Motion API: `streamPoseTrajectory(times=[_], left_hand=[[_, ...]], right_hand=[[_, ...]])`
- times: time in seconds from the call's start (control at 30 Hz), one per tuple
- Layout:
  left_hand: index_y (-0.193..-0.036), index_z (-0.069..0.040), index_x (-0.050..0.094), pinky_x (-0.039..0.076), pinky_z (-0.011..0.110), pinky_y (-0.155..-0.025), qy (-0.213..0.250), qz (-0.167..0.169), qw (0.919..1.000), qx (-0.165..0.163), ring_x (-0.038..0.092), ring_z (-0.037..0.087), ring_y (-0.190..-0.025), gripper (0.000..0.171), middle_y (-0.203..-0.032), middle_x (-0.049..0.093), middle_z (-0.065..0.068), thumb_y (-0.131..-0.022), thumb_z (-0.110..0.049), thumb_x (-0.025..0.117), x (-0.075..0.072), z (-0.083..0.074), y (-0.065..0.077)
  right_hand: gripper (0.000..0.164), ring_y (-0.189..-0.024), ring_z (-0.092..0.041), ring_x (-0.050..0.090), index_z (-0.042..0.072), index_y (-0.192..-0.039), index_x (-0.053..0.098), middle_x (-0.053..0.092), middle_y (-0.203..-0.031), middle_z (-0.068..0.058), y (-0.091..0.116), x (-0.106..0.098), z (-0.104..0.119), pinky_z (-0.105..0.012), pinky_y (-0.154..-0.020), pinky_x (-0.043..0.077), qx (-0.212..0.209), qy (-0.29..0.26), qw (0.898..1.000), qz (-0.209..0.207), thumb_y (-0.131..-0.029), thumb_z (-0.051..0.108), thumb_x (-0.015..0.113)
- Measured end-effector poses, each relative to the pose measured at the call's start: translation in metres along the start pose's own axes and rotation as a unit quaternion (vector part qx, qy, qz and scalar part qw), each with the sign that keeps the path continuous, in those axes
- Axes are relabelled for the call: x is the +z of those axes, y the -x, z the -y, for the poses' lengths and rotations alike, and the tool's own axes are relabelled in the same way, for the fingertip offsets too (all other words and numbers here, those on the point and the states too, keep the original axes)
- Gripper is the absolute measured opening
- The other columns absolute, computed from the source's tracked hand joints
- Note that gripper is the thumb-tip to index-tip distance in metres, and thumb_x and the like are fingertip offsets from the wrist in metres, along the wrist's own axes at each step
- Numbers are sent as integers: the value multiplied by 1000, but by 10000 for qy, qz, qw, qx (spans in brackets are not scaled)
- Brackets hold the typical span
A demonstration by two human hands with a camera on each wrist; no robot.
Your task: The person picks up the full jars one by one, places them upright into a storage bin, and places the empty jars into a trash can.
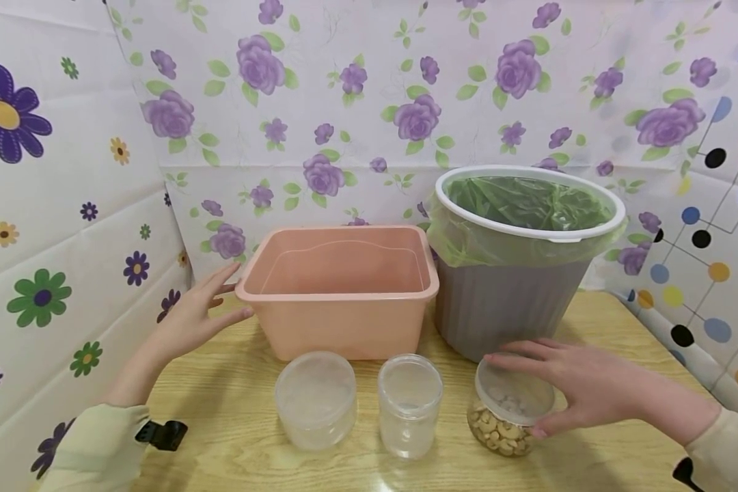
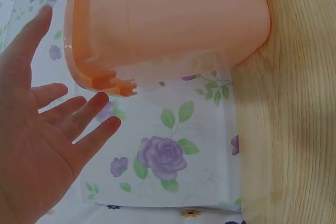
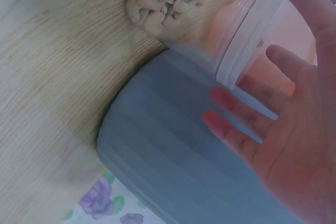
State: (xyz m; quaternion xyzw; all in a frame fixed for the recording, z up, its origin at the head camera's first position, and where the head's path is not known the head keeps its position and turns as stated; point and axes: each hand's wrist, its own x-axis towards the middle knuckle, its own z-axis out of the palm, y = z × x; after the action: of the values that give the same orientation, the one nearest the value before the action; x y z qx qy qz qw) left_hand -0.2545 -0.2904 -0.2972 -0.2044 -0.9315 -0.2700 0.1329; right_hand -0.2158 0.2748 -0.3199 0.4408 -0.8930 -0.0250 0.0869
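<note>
Fingers spread, my left hand (image 1: 190,314) is beside the left end of a pink plastic basin (image 1: 338,328), its fingertips right at the rim. In the left wrist view the palm and loosely extended fingers hold nothing. My right hand (image 1: 590,383) reaches over a clear lidded jar (image 1: 510,403) with cashews (image 1: 498,430) in its lower part. Thumb and fingers lie on either side of the lid, and in the right wrist view the fingers (image 3: 247,114) are spread near the lid's edge (image 3: 247,30). The jar stands upright on the table.
Left of the cashew jar stand two clear lidded containers, a slim jar (image 1: 408,410) and a wider jar (image 1: 316,403). Behind the cashew jar is a grey trash bin (image 1: 504,301) with a green liner (image 1: 529,201). Patterned sheets (image 1: 344,102) surround the wooden table (image 1: 221,424).
</note>
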Motion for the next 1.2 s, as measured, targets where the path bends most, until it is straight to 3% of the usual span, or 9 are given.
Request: streamPoseTrajectory(times=[0.2,0.57,0.77,0.93,1.0,1.07,1.2], left_hand=[[-157,-8,25,44,65,-102,114,152,9997,-144,46,48,-133,72,-159,28,24,-100,-34,58,4,1,-2],[-159,-17,19,49,60,-99,58,198,9971,-730,53,45,-130,73,-159,32,21,-101,-49,49,10,2,-4],[-159,-12,20,48,62,-99,665,75,9948,-768,49,49,-131,71,-161,26,24,-102,-40,51,17,6,-6],[-159,-11,20,47,62,-101,1170,-4,9905,-724,47,50,-132,70,-162,21,23,-102,-34,53,18,8,-8],[-159,-13,20,50,54,-100,1343,-51,9877,-793,54,42,-128,69,-162,23,22,-102,-34,54,20,10,-8],[-159,-16,19,54,39,-98,1696,-116,9816,-871,61,25,-121,70,-161,25,21,-102,-32,55,24,13,-8],[-159,-12,20,54,17,-90,2743,-426,9573,-808,60,-7,-105,68,-151,33,19,-101,-22,56,36,18,-9]], right_hand=[[98,-122,-25,58,34,-152,38,54,-140,4,-5,-1,-2,-50,-86,55,-46,-111,9999,109,-70,81,62],[99,-125,-29,56,32,-150,41,53,-139,6,-11,-3,1,-55,-95,51,18,-219,9994,278,-66,72,74],[98,-127,-32,54,35,-151,39,53,-141,4,-12,-2,2,-57,-97,49,129,-367,9983,443,-67,71,75],[99,-126,-29,54,34,-150,40,52,-140,7,-13,-1,2,-56,-99,48,81,-333,9988,339,-65,70,76],[99,-126,-28,54,35,-150,40,52,-139,8,-14,-1,2,-56,-100,48,100,-342,9988,330,-65,69,77],[99,-126,-29,54,36,-150,39,52,-139,8,-14,-2,3,-57,-99,48,155,-385,9984,387,-65,69,78],[99,-125,-27,54,36,-150,39,51,-137,8,-14,-2,3,-55,-97,50,204,-421,9978,460,-64,67,79]])
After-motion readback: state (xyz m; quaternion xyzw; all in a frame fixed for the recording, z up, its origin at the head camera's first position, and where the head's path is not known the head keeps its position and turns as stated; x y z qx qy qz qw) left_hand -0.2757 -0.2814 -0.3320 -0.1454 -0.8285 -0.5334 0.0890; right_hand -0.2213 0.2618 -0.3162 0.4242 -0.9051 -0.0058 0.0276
